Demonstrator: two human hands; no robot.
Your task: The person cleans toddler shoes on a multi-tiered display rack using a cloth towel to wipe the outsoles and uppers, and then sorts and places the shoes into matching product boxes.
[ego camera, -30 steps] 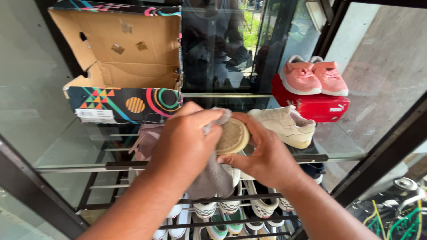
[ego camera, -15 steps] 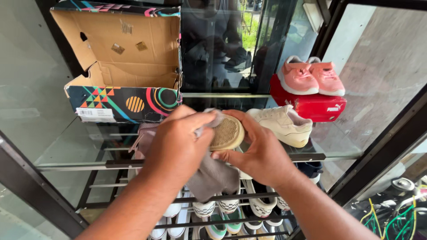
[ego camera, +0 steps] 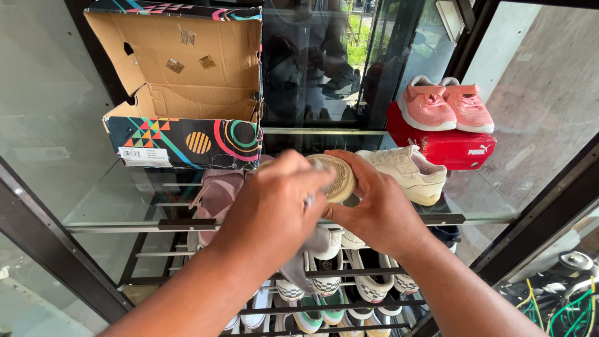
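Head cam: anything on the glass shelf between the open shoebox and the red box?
Yes: a cream sneaker sits beside the red box; the hands and the held shoe hide the stretch nearer the shoebox.

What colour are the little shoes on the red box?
The little shoes are pink with white soles, atop the red box; head view.

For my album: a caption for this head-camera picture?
Left hand rubs a grey cloth on a shoe sole held by the right hand.

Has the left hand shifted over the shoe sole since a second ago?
Yes. The left hand slid right across the sole, toward the pink shoes, covering more of it.
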